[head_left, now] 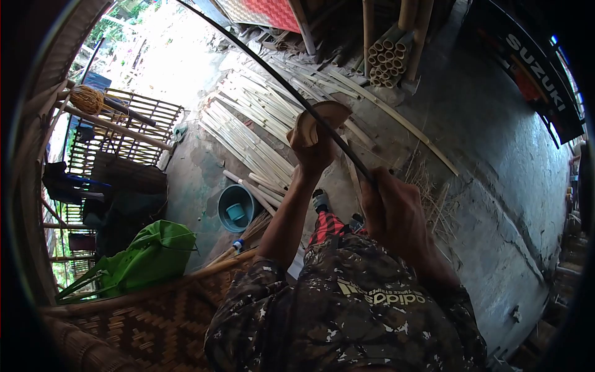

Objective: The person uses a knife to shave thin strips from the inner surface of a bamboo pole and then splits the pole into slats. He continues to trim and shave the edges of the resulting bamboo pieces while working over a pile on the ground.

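My left hand [313, 150] is raised in front of my chest, its fingers wrapped round a pale, curved piece of bamboo or wood [328, 115]. A long, thin, dark rod [273, 71] runs from the top of the view down across that piece. Its lower end lies in my right hand [393, 195], whose fingers are closed round it. The rod passes over the curved piece; whether they touch is unclear.
Many split bamboo strips [248, 111] lie on the concrete floor ahead. A blue basin [238, 208] holds a small tub. Green cloth [152, 248] hangs at left over woven bamboo [142, 325]. Bamboo tubes [387, 62] are stacked at the back.
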Tool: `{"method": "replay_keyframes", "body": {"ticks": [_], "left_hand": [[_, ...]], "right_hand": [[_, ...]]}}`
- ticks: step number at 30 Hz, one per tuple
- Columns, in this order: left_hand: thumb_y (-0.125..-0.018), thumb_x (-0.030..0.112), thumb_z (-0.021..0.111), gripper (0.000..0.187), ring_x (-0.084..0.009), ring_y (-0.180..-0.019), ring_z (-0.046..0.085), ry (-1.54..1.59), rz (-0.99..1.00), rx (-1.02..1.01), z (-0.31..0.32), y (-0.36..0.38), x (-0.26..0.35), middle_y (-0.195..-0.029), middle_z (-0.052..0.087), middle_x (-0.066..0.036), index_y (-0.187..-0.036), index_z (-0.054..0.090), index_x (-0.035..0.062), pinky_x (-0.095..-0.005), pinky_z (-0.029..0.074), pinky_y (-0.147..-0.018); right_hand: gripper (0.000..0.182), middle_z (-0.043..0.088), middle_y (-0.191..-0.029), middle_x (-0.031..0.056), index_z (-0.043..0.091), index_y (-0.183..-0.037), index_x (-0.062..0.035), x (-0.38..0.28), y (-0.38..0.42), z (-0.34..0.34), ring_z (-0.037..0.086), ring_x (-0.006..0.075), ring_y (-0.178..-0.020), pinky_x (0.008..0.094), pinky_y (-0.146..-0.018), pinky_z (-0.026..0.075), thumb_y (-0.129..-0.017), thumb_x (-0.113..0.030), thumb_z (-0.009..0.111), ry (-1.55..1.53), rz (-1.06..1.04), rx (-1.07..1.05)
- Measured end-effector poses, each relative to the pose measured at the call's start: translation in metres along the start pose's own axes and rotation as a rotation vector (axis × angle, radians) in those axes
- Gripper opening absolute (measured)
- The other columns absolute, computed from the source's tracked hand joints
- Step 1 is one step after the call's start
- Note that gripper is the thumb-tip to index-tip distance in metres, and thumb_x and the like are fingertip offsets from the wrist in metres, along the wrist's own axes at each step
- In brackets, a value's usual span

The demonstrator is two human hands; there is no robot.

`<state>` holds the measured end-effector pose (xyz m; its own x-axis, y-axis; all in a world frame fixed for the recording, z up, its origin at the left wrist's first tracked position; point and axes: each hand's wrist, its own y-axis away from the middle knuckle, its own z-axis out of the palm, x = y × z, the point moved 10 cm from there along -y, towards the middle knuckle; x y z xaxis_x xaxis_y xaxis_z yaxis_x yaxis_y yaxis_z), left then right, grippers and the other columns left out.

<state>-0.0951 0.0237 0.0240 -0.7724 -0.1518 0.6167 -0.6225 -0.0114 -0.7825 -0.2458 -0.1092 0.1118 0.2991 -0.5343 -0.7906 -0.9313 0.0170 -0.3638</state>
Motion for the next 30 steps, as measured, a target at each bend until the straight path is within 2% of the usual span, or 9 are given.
{"method": "replay_keyframes", "body": {"ticks": [2,9,12,15,17,21,26,27,30], "left_hand": [[-0.090,0.003,0.062,0.009,-0.0204,-0.070,0.072,0.044,-0.066,-0.022,0.005,0.006,-0.016,-0.081,0.071,-0.011,-0.095,0.068,-0.0018,-0.0296,0.055,-0.063],[-0.089,0.001,0.064,0.012,-0.0189,-0.072,0.072,-0.023,0.059,0.078,0.002,-0.010,0.019,-0.083,0.071,-0.012,-0.100,0.068,-0.0047,-0.0286,0.055,-0.065],[-0.089,0.000,0.064,0.014,-0.0188,-0.072,0.071,-0.022,0.073,0.067,0.003,-0.013,0.023,-0.083,0.071,-0.012,-0.102,0.067,-0.0059,-0.0285,0.055,-0.066],[-0.089,0.001,0.064,0.015,-0.0192,-0.072,0.071,0.003,0.031,0.034,0.006,-0.012,0.011,-0.083,0.071,-0.012,-0.102,0.067,-0.0063,-0.0287,0.055,-0.066],[-0.089,0.001,0.064,0.015,-0.0195,-0.073,0.072,0.118,-0.068,0.011,0.009,-0.002,-0.020,-0.083,0.071,-0.013,-0.102,0.067,-0.0064,-0.0290,0.055,-0.066],[-0.089,0.001,0.063,0.014,-0.0204,-0.074,0.072,-0.007,-0.014,0.045,0.002,-0.005,-0.003,-0.083,0.071,-0.013,-0.101,0.067,-0.0062,-0.0305,0.056,-0.066],[-0.089,0.000,0.060,0.014,-0.0207,-0.074,0.073,-0.074,0.084,0.083,0.003,-0.013,0.015,-0.083,0.071,-0.013,-0.101,0.066,-0.0059,-0.0305,0.055,-0.065],[-0.089,0.000,0.060,0.015,-0.0206,-0.073,0.073,-0.062,0.053,0.073,0.004,-0.012,0.011,-0.083,0.071,-0.013,-0.102,0.066,-0.0059,-0.0302,0.055,-0.065],[-0.090,0.000,0.060,0.015,-0.0203,-0.072,0.072,0.053,-0.017,0.060,0.006,-0.004,-0.011,-0.082,0.071,-0.013,-0.103,0.065,-0.0060,-0.0293,0.055,-0.065]], "right_hand": [[0.009,0.053,-0.064,0.0155,0.052,-0.092,0.0012,-0.001,-0.001,-0.001,0.055,0.0317,-0.050,0.0422,-0.048,0.040,-0.095,-0.005,0.057,-0.015,-0.013,0.027],[0.011,0.045,-0.056,0.0103,0.052,-0.089,0.0016,0.006,-0.005,-0.002,0.048,0.0213,-0.044,0.0382,-0.046,0.036,-0.097,-0.007,0.054,-0.222,0.095,-0.060],[0.011,0.042,-0.055,0.0085,0.052,-0.088,0.0021,-0.002,-0.006,-0.011,0.046,0.0181,-0.043,0.0368,-0.044,0.035,-0.096,-0.005,0.054,-0.114,-0.018,0.049],[0.005,0.053,-0.062,0.0138,0.054,-0.094,0.0006,-0.011,-0.004,-0.020,0.055,0.0317,-0.050,0.0404,-0.047,0.041,-0.093,-0.002,0.058,-0.095,-0.052,0.027],[0.006,0.054,-0.063,0.0139,0.053,-0.092,-0.0001,-0.019,-0.003,-0.026,0.056,0.0322,-0.050,0.0405,-0.047,0.042,-0.093,-0.002,0.059,-0.077,-0.079,0.063],[0.010,0.054,-0.064,0.0147,0.051,-0.089,-0.0009,-0.002,-0.013,-0.008,0.058,0.0338,-0.051,0.0421,-0.046,0.042,-0.093,-0.002,0.059,0.026,-0.061,0.063],[0.010,0.051,-0.060,0.0133,0.052,-0.089,0.0009,0.005,-0.014,-0.003,0.053,0.0278,-0.046,0.0398,-0.048,0.040,-0.095,-0.005,0.057,-0.007,-0.003,0.057],[0.010,0.051,-0.059,0.0130,0.052,-0.088,0.0008,0.006,-0.014,-0.003,0.052,0.0264,-0.046,0.0397,-0.048,0.040,-0.095,-0.005,0.057,-0.017,0.004,0.048],[0.011,0.054,-0.063,0.0164,0.050,-0.087,-0.0004,0.018,-0.014,0.004,0.056,0.0362,-0.051,0.0444,-0.048,0.040,-0.093,-0.003,0.059,-0.265,0.210,-0.151]]}}
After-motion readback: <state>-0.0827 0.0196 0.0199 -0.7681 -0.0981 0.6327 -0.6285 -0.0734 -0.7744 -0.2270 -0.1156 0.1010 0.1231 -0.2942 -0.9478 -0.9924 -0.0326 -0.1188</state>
